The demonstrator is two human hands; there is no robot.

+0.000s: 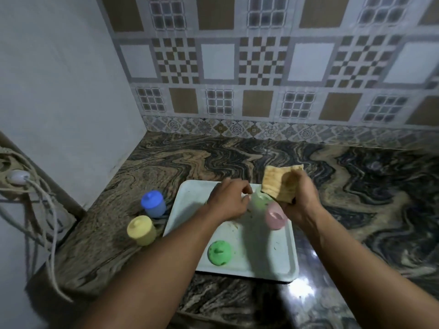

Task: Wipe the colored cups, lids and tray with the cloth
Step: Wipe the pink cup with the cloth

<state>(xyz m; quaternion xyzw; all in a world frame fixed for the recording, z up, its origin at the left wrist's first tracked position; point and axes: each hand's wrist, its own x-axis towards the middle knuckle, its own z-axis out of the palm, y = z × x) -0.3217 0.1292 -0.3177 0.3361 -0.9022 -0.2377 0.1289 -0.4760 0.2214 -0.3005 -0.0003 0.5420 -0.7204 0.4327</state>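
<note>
A white tray point(190, 205) lies on the marbled counter, with crumbs and smears on it. My left hand point(228, 198) is over the tray's far part, fingers curled beside a blurred green cup point(259, 201); whether it grips the cup is unclear. My right hand point(300, 198) is shut on a tan cloth point(280, 182) just above that cup. A pink cup point(274, 217) stands on the tray under my right hand. A green lid point(219, 252) lies at the tray's near side. A blue lidded cup point(153, 203) and a yellow lidded cup point(141, 230) stand on the counter left of the tray.
The marbled counter point(356, 186) runs right and back to a tiled wall point(261, 67). A plain wall point(59, 91) closes the left side. Ropes and a white plug point(17, 176) hang at the far left, past the counter's edge.
</note>
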